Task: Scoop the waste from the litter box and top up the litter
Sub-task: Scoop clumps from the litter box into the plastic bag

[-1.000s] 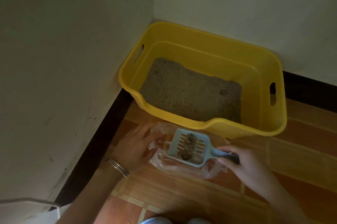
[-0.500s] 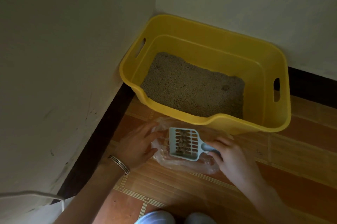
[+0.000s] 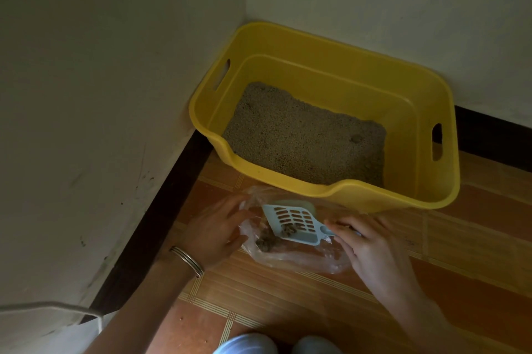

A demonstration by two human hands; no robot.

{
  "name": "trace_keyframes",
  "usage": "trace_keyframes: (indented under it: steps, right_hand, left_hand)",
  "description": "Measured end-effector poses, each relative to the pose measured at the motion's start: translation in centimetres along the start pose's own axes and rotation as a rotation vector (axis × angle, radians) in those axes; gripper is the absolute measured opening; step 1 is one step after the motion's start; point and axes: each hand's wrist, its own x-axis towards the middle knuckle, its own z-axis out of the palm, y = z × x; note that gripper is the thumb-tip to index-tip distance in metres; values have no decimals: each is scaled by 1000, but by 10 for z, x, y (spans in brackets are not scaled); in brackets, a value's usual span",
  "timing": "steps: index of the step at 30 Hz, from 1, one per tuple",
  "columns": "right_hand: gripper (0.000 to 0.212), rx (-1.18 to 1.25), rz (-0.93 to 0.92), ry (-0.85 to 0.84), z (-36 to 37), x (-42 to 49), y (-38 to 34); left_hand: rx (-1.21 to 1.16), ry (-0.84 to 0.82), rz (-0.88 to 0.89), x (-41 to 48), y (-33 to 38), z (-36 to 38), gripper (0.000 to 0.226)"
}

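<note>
A yellow litter box (image 3: 426, 111) stands in the room's corner with grey litter (image 3: 299, 134) in it and a small dark clump (image 3: 357, 138) near its right side. In front of it a clear plastic bag (image 3: 302, 260) lies on the floor. My right hand (image 3: 371, 250) grips the handle of a pale blue slotted scoop (image 3: 293, 219), tilted over the bag. Dark waste clumps (image 3: 266, 243) sit at the scoop's low edge and in the bag. My left hand (image 3: 213, 231) holds the bag's left edge open; a bangle is on that wrist.
White walls (image 3: 115, 94) with a dark skirting board (image 3: 161, 221) close in the left and back. The floor is orange-brown tile (image 3: 475, 238). My knees (image 3: 276, 345) show at the bottom edge. A white object's edge (image 3: 49, 307) sits at bottom left.
The scoop came down onto the bag and tipped, and the waste clumps slid from its middle toward its low edge and into the bag. My right hand moved left along the handle.
</note>
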Motion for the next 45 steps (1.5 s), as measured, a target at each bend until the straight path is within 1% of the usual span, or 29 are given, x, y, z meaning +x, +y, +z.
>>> trace_keyframes:
  steps: [4, 7, 11, 18, 22, 26, 32, 35, 37, 41, 45]
  right_hand:
    - [47, -7, -9, 29, -1, 0, 0]
    - [46, -22, -23, 51, -1, 0, -1]
    - [46, -20, -13, 59, 2, -2, 0]
    - [43, -17, -14, 84, 3, -4, 4]
    - [41, -29, -20, 101, 1, -7, 6]
    - [44, -35, -5, 86, 2, -6, 6]
    - [42, -40, -16, 86, 4, -9, 8]
    - [44, -30, 14, 62, 5, -11, 9]
    - [42, -23, 21, 72, 4, -12, 10]
    - [23, 73, 56, 176, -7, -14, 11]
    - [30, 257, 177, 247, -34, -13, 10]
  left_hand:
    - [-16, 6, 6, 1, -1, 0, 44]
    - [-36, -4, 11, 1, -2, -1, 53]
    - [-5, 9, 6, 1, -2, 0, 46]
    - [-1, 12, 17, 0, -2, 1, 41]
    - [-22, -8, 7, -1, -3, 0, 57]
    - [3, -14, 4, -2, -2, 0, 50]
    - [0, -15, 7, -2, -1, -1, 50]
    - [-10, -3, 11, -2, 0, -2, 55]
    - [-21, 3, 12, -2, 0, -2, 59]
    - [0, -1, 33, 1, 0, -6, 50]
    - [30, 40, 92, 11, 10, -24, 44]
